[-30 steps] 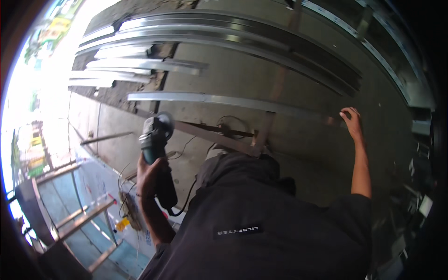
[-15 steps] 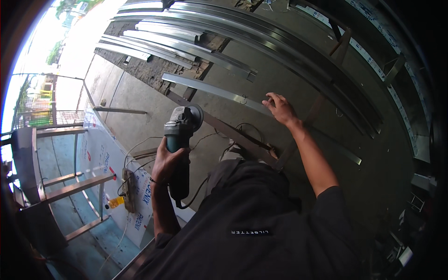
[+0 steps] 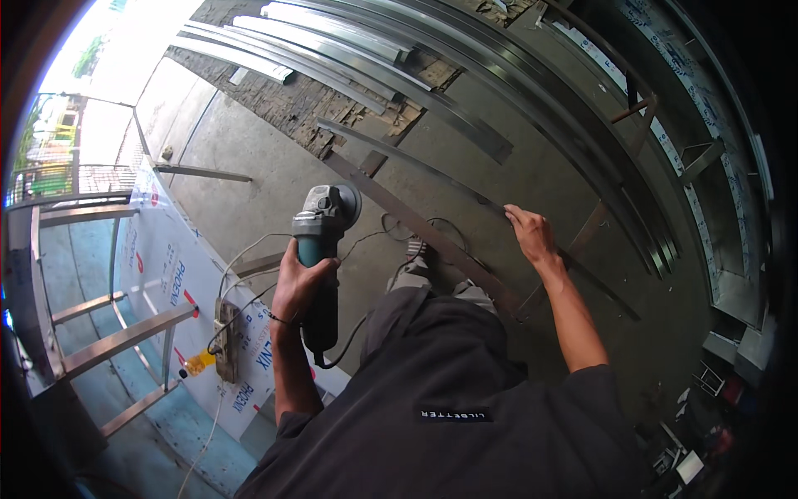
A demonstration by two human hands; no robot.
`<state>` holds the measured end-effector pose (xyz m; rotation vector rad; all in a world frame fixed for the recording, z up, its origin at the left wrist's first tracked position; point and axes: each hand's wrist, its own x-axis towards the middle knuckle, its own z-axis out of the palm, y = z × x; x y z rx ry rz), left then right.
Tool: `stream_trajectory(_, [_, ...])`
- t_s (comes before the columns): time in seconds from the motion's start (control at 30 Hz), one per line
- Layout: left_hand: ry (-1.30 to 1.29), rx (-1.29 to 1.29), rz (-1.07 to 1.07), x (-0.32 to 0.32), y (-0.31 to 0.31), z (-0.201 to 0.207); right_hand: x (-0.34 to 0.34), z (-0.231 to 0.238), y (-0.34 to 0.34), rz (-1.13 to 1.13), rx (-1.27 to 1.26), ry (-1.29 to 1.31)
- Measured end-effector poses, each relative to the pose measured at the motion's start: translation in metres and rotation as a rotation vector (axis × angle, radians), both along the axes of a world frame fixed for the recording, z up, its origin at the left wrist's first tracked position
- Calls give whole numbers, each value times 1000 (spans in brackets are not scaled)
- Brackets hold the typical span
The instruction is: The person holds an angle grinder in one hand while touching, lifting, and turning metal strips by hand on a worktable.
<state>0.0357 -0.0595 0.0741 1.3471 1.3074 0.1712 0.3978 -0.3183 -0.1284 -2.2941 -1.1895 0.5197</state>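
Note:
My left hand (image 3: pixel 298 287) is wrapped around the green and grey body of an angle grinder (image 3: pixel 314 241), held upright with its round disc (image 3: pixel 351 205) at the top right. A dark cord leaves the grinder's lower end. Over on the right, my right hand (image 3: pixel 534 236) pinches the edge of a long thin metal strip (image 3: pixel 449 179) between thumb and fingers. The strip runs slantwise from the worn wooden board past my hand to the lower right. Its face looks dark from here. The grinder's disc is apart from the strip.
Several long metal profiles (image 3: pixel 532 91) lie across the far side on a worn board (image 3: pixel 283 104). A brown metal bar (image 3: pixel 407 212) crosses in front of my feet. At the left stand a film-covered panel (image 3: pixel 166 274), a metal frame (image 3: pixel 125 339) and a power strip (image 3: pixel 225 341) with cords.
My right hand, fingers loose above the strip before, has closed on its edge. The strip has turned, its bright face now dark. The view has shifted slightly; my left hand still holds the grinder.

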Motion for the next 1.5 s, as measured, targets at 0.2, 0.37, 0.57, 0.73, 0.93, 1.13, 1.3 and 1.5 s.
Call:
stream_trajectory(0.2, [34, 9, -20, -11, 45, -18, -23, 2, -13, -50, 101, -400])
stream_trajectory(0.37, [30, -4, -28, -16, 70, -19, -31, 6, -7, -15, 174, -505])
stream_trajectory(0.57, [33, -6, -30, -24, 88, -31, -31, 8, -9, 45, 177, -547])
stream_trajectory(0.73, [35, -41, -14, -22, 93, -29, -30, 10, -8, 72, 198, -542])
stream_trajectory(0.93, [61, -37, -11, -27, 95, -31, -31, 24, 3, 85, 176, -393])
stream_trajectory(1.13, [46, 22, -8, -28, 104, -43, -19, 5, 1, 30, -9, -222])
stream_trajectory(1.3, [60, 197, -50, -23, 123, -60, -23, 5, 3, 30, 29, -212])
stream_trajectory(1.5, [85, 317, -109, -17, 153, -65, -38, 24, 17, -41, 60, -154])
